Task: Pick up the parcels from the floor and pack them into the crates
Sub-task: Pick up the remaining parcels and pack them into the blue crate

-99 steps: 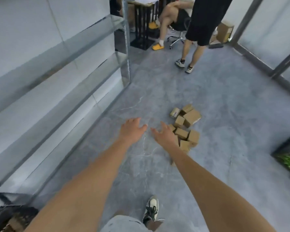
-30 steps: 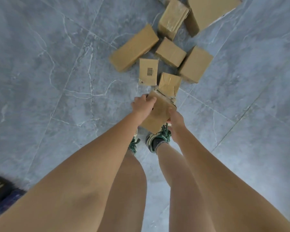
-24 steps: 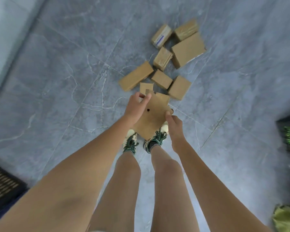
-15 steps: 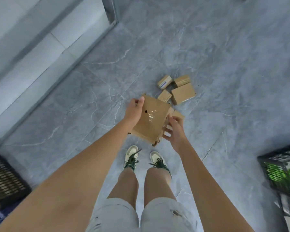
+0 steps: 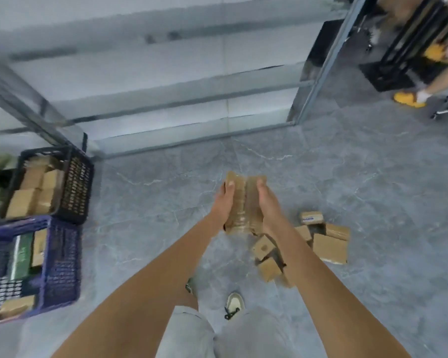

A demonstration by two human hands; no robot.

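Left hand (image 5: 224, 202) and right hand (image 5: 268, 205) clasp a parcel (image 5: 243, 202) between them.

Even, cool, diffuse light; shadows are faint. Motion blur smears the whole frame (worst at the crates (image 5: 49, 192) on the left), and the shelving (image 5: 166, 94) bows with wide-angle distortion.

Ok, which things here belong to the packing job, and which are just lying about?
Job:
held parcel, left hand, right hand
floor parcels
black crate
blue crate

Lying about:
metal shelving
yellow shoe
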